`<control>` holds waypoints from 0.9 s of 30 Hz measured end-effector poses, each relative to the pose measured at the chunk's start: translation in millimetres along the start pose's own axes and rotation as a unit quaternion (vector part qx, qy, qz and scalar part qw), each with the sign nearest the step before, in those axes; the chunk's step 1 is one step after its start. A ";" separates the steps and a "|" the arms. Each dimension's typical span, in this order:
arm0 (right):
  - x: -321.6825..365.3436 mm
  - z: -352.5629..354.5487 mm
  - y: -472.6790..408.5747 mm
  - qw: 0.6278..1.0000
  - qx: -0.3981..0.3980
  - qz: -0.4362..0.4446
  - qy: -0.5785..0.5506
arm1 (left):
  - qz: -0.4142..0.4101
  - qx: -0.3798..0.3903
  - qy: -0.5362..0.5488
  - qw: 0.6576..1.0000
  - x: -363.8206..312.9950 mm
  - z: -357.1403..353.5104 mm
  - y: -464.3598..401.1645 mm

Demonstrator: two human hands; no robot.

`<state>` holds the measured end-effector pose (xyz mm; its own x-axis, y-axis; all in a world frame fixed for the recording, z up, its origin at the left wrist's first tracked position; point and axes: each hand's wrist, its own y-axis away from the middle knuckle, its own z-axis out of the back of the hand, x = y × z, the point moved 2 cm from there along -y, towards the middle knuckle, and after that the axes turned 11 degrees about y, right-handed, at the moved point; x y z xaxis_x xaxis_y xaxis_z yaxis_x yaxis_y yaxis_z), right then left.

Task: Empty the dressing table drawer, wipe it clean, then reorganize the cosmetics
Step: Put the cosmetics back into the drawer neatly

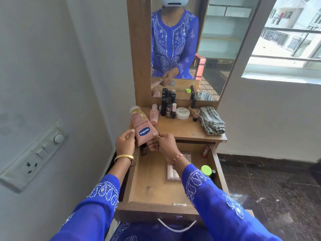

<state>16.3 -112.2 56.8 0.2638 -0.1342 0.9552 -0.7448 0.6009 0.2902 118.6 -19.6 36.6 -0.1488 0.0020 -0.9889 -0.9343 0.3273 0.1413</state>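
A pink Vaseline lotion tube is held tilted above the back left corner of the open wooden drawer. My left hand grips its left side and my right hand pinches its lower right edge. Inside the drawer lie a pale pink flat pack, a green-capped dark bottle, a small red bottle and a dark bottle under my hands. On the dressing table top stand a small pink bottle, several dark tubes and nail polishes, a white jar and a folded striped cloth.
A mirror rises behind the table top and reflects a person in blue. A wall with a switch panel is close on the left. Dark tiled floor and a window lie to the right.
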 end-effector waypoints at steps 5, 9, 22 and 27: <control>-21.4 18.9 26.1 0.996 0.072 0.038 -0.017 | 0.015 0.029 0.077 0.996 0.7 2.6 13.2; -29.5 38.4 41.2 0.989 0.140 0.039 0.014 | 0.052 0.046 0.142 0.987 2.6 5.0 20.9; -15.0 54.0 37.1 0.898 0.112 0.062 0.421 | 0.112 0.074 0.193 0.972 25.4 -10.5 75.3; -28.4 57.9 34.2 0.886 0.134 0.034 0.443 | 0.099 0.102 0.122 0.982 41.4 -8.4 80.3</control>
<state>-52.1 -133.5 43.0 0.5015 0.6376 0.5848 -0.8651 0.3599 0.3495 34.7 -1.2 7.4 -0.4183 -0.1339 -0.8984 -0.7979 0.5268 0.2930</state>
